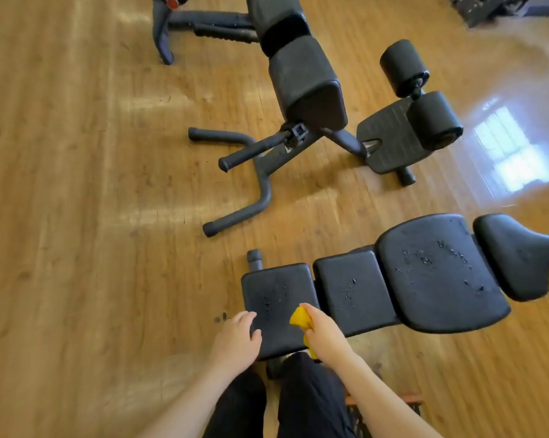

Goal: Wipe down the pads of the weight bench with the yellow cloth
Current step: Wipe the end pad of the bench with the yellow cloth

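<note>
Your right hand [325, 335] grips the yellow cloth [300, 320], fingers curled round it so that a bunched end pokes out toward the far side and a smaller tail shows below the wrist. The cloth sits at the right edge of the nearest pad [278, 308], touching or just above it (I cannot tell which). Your left hand [237, 341] lies at the near left corner of that same pad, fingers loosely bent, thumb against the pad's surface, holding nothing.

The weight bench [393, 279] stretches from you toward the right: the near square pad, a middle pad [352, 286] just beside it, a large rounded pad [440, 273], then a saddle-shaped end pad [520, 254] at the far right. All four are black, and the first three carry scattered scuffs or flecks on top. A short black tube end [254, 259] sticks out at the far left corner of the near pad.

Beyond it on the wooden floor [77, 216] stands a second machine [305, 83] with a padded rest, curved black tube feet and two foam rollers [418, 93]. No container shows anywhere here.
</note>
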Motion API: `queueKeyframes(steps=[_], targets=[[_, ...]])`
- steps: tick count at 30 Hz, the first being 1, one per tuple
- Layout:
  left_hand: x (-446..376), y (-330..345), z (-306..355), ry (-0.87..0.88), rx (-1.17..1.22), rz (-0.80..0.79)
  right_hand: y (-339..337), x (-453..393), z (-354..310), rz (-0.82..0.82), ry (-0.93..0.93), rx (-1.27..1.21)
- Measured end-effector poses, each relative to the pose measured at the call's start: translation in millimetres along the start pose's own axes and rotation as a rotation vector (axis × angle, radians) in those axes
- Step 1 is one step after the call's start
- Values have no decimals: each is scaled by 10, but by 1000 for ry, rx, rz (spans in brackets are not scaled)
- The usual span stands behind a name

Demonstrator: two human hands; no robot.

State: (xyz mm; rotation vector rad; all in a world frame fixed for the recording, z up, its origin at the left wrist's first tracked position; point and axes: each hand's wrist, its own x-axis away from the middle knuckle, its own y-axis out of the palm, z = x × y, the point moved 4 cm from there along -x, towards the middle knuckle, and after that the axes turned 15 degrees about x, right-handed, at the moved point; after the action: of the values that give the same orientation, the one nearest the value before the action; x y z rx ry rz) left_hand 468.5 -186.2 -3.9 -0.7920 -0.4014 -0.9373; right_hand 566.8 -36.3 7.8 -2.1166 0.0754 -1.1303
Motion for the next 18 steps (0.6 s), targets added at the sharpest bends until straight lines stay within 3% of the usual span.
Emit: queueKeyframes(steps=[8, 14, 18], targets=[[-312, 321, -102, -76, -42, 183, -106, -775, 44, -6, -260, 346], [-652, 904, -577, -240, 43, 400, 300, -1626, -45, -48, -623, 705], [-844, 1503, -900, -335, 109, 497, 677, -1867, 59, -2, -787, 781]])
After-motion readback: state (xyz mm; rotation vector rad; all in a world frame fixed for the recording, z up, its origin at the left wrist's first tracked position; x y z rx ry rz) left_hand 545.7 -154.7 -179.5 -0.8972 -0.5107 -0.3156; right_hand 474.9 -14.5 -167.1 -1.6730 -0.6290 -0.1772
